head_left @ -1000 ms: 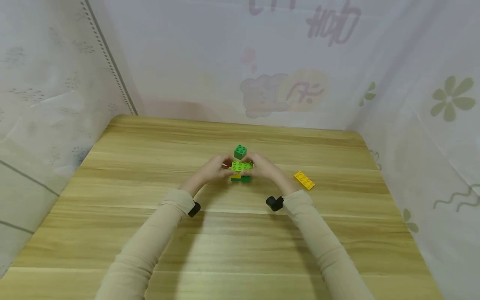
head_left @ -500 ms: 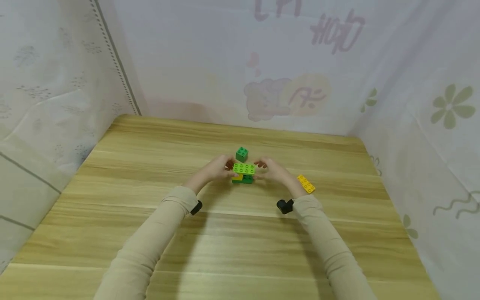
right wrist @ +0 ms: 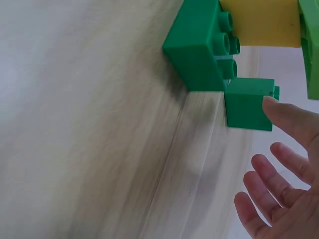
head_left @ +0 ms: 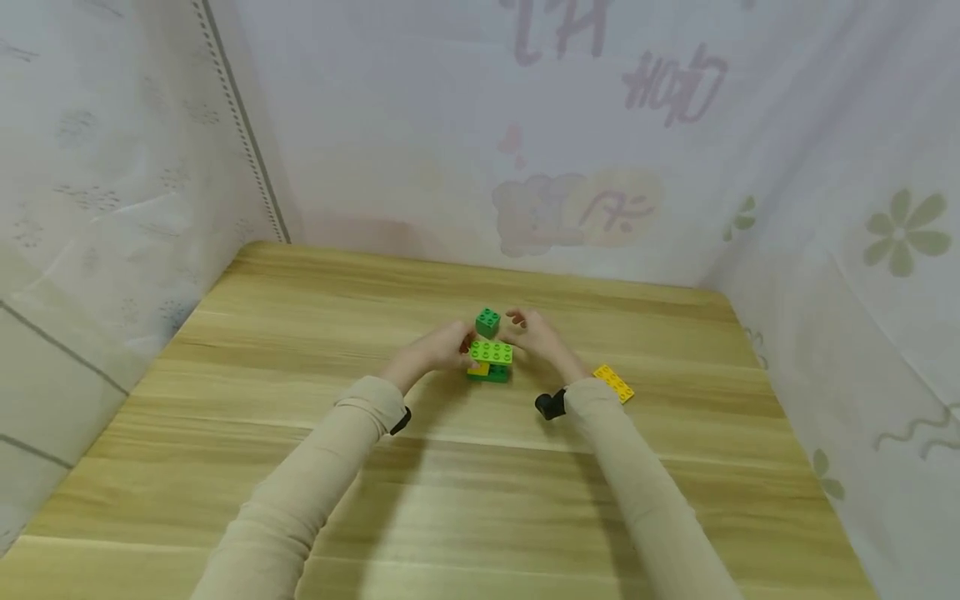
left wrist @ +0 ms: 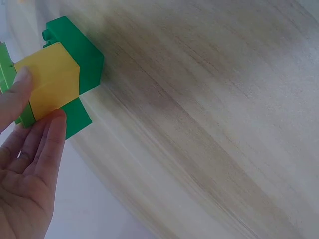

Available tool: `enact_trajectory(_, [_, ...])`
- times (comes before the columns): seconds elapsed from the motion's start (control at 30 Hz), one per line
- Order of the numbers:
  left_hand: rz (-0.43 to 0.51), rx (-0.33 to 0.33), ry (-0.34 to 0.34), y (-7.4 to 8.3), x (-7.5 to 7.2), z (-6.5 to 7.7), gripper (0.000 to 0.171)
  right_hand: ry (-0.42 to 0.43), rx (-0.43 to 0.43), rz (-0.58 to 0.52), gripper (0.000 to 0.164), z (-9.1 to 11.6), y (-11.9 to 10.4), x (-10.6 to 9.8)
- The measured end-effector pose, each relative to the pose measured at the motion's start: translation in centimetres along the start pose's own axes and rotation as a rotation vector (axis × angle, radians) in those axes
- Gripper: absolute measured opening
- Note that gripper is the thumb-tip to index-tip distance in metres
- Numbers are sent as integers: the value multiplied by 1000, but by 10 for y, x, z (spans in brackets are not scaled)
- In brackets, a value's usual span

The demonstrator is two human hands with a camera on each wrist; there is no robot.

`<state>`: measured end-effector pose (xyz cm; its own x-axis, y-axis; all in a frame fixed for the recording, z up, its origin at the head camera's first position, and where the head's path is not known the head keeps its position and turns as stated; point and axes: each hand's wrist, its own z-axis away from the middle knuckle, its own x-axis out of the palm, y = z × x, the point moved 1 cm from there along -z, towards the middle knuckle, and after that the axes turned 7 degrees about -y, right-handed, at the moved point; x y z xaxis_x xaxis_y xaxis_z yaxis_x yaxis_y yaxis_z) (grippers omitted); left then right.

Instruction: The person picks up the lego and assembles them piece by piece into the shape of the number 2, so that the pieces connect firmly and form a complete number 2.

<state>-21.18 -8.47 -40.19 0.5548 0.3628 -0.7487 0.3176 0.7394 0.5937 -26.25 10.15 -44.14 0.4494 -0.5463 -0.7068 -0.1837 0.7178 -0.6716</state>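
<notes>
A small stack of toy building bricks stands on the table before me. At its bottom is a dark green brick (head_left: pixel 498 374), with a yellow brick (left wrist: pixel 52 74) on one end and a long lime green brick (head_left: pixel 492 352) across the top. My left hand (head_left: pixel 448 346) pinches the yellow brick between thumb and fingers. Just behind the stack sits a small square green brick (head_left: pixel 487 322). To the right of it is my right hand (head_left: pixel 538 335), fingers spread and holding nothing. In the right wrist view, its thumb overlaps the edge of that square brick (right wrist: pixel 249 104); contact is unclear.
A flat yellow brick (head_left: pixel 613 383) lies to the right, beside the right forearm. The wooden table (head_left: pixel 465 517) ends at printed cloth walls (head_left: pixel 420 133) at the back and both sides.
My right hand has come off the lime green brick, drawn right, then shifted forward beside the square green brick. The left hand stays at the stack. The head view has tilted slightly.
</notes>
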Motion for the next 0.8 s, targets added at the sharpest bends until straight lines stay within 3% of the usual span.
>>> enact_trajectory(0.17, [-3,11,5,0,1,3,36,-12,6,-56,61,-10,-7,6])
enact_trajectory(0.53, [12,27,10,0,2,6,36,-106,6,-67,66,-26,-9,12])
enact_trajectory(0.8, [4,51,22,-1,0,7,34,-98,-49,-118,47,-33,-10,17])
